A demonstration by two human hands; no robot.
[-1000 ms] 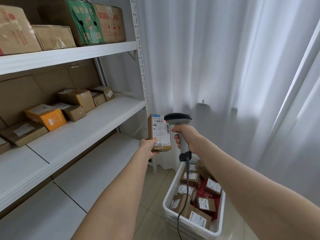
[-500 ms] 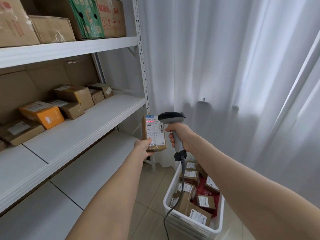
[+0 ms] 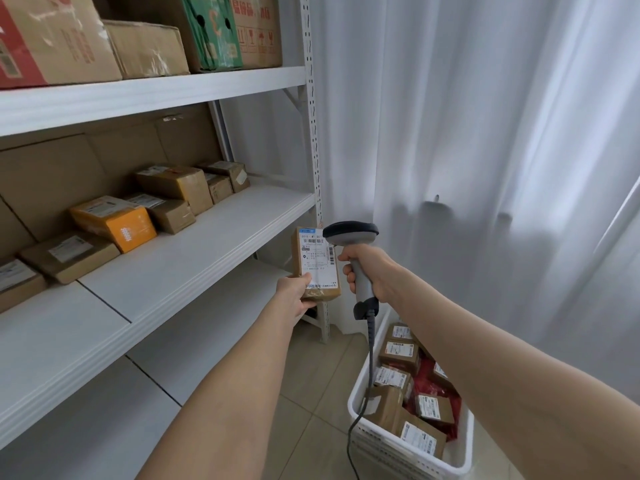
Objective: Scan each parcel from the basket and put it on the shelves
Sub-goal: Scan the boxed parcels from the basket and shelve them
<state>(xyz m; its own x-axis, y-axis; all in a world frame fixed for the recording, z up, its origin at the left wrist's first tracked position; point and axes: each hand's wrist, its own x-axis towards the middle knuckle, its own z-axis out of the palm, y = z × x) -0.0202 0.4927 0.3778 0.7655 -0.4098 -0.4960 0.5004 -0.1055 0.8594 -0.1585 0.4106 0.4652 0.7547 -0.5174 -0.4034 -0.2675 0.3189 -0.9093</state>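
Two hands up at frame ctr, both full. L hand [image 3: 294, 295] grips the btm edge of a small brown parcel [image 3: 317, 263], thumb on its front, holding it upright w/ the white label facing the camera. R hand [image 3: 372, 271] is wrapped round the grey handle of a scanner [image 3: 350, 233]. Its dark head sits at the parcel's top-right corner, just beside or touching it, can't tell which. Scanner cable [image 3: 370, 344] drops from the handle's base past the basket's left rim and out the btm of the frame.

Parcel is in the air, in front of the shelving's white upright post [image 3: 313, 133], just off the end of the middle shelf [image 3: 207, 251].

Basket [image 3: 388, 445], white plastic, sits on the tiled floor [image 3: 311, 393] at lower right, under the R forearm. It holds more brown labelled parcels [image 3: 398, 355] plus sth red [image 3: 427, 388].

Middle shelf, left of frame: a row of boxes along the back, incl. an orange one [image 3: 114, 223] and several brown ones [image 3: 176, 185]. Top shelf [image 3: 156, 95], upper left: big cartons [image 3: 52, 36], one green [image 3: 211, 32]. Lower shelf [image 3: 207, 341] shows at btm left. White curtain [image 3: 485, 133] fills the right half.
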